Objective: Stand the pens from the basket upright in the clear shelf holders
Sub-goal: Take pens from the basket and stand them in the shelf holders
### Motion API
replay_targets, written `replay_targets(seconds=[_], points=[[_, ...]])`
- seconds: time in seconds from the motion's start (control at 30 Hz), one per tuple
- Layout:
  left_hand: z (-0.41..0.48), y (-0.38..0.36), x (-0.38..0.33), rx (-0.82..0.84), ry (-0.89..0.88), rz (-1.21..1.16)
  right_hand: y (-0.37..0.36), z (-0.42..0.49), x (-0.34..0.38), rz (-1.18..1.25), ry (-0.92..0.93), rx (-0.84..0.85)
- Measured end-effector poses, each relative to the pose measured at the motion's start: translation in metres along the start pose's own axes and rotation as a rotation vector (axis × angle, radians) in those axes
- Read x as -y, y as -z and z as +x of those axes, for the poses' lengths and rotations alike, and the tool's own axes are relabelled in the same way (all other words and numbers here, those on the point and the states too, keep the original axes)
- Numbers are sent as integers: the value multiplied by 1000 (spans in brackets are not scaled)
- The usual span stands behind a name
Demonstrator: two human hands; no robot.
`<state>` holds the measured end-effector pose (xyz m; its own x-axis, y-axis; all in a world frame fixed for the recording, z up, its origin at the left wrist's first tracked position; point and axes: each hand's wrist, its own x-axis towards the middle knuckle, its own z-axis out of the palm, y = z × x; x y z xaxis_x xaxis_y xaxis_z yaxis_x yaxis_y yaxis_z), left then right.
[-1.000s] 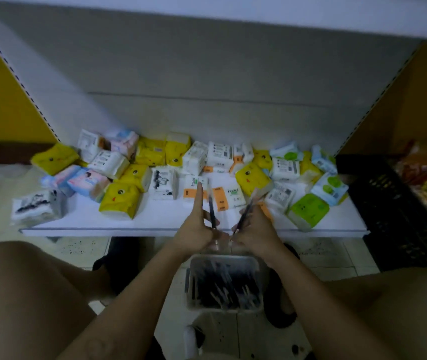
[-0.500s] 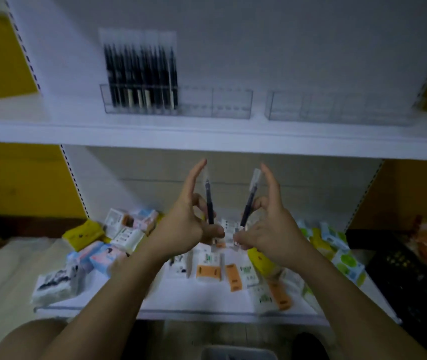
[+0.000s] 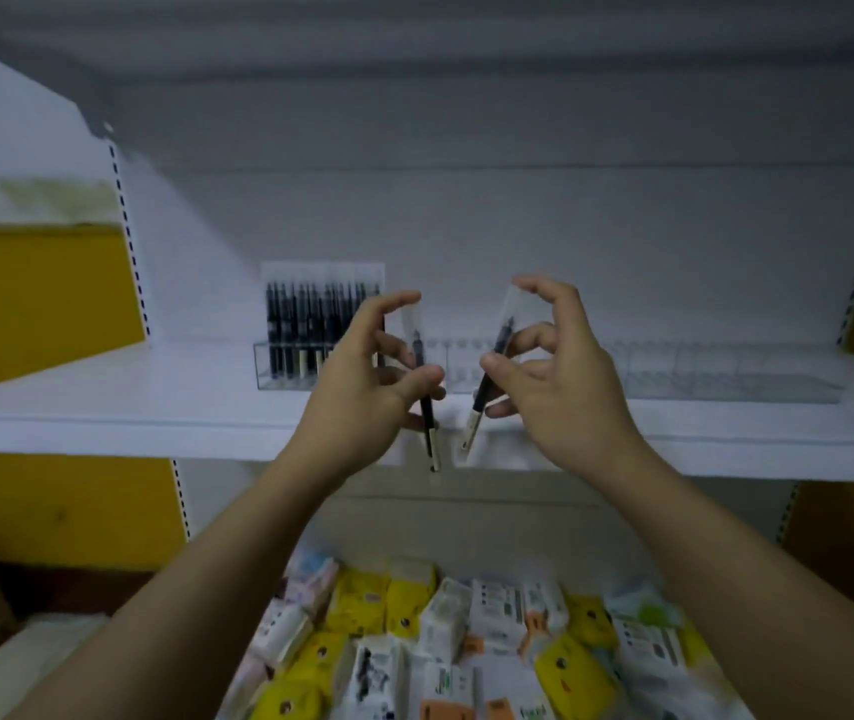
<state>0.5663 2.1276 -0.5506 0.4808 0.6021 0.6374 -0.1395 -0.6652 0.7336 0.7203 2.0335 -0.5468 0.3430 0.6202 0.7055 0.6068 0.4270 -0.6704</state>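
part done: a row of standing pens fills the left end of the clear holder. the left hand pinches one pen and the right hand a second pen, both in front of the holder's unfilled slots. the basket is out of view.

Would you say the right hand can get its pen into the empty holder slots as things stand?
Probably yes: the right hand pinches its pen just in front of the empty clear holder, and nothing stands between them.
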Motion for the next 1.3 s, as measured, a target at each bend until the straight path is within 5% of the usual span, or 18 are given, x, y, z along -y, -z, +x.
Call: replay_targets(seconds=[0.53,0.9,1.3], points=[[125,33,-26,-169,-204,478,-15,132,-2,-59,210,-92],[164,41,29,-201,-185,615,-67,182,-46,-70,164,34],[178,44,44,-217,-171,603,-51,186,-71,68,98,-38]])
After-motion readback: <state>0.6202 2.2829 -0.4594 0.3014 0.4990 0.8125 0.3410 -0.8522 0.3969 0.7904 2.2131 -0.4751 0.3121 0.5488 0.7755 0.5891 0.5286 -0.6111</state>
